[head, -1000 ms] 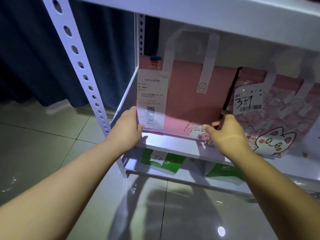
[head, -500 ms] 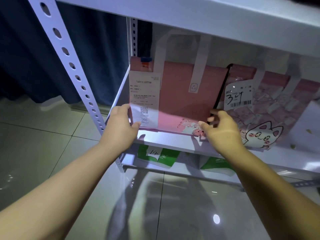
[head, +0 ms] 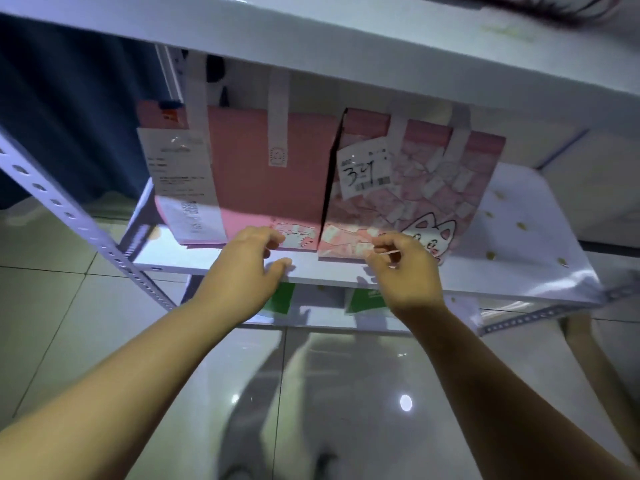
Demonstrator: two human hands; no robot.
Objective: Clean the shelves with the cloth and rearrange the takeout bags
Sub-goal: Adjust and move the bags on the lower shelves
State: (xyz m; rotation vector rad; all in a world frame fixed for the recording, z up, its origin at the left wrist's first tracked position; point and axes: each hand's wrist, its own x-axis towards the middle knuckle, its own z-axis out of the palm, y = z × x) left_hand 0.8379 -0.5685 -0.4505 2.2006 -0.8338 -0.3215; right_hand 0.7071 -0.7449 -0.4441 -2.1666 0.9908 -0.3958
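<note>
Two pink takeout bags are stood touching side by side on the middle shelf [head: 329, 271], just behind its front edge. The plain pink bag [head: 263, 181] is nearer the left corner and the cat-print bag [head: 415, 188] is to its right. The left hand [head: 249, 268] is held at the plain bag's lower edge, fingers loosely curled, with nothing gripped. The right hand [head: 401, 268] is curled at the cat-print bag's base; whether anything is pinched cannot be told. No cloth is seen. Straightening this pair is judged nearly done. The green bags [head: 282, 299] beneath, and any wiping, are judged left.
</note>
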